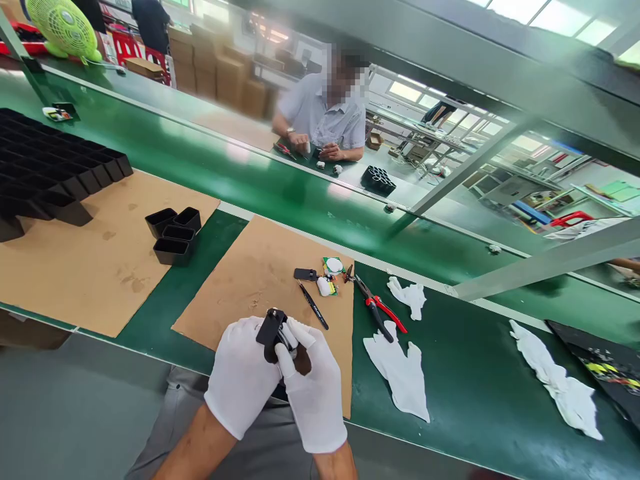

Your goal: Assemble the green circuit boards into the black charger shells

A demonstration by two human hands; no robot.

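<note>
Both my hands wear white gloves and meet over the front edge of a cardboard sheet. Between them is a black plug cover with small metal prongs, and a white and silver part lies against it. My left hand is closed around the cover's left side. My right hand pinches it from the right with thumb and fingers; its inner side is hidden. Just beyond lie black tweezers, another black plug cover and small circuit boards with white parts. Red-and-black pliers rest to the right.
Loose white gloves lie right of the cardboard, before a black tray. Black plastic cases stand left, near a large block of similar cases. A co-worker sits across the green bench; a slanting metal post rises at right.
</note>
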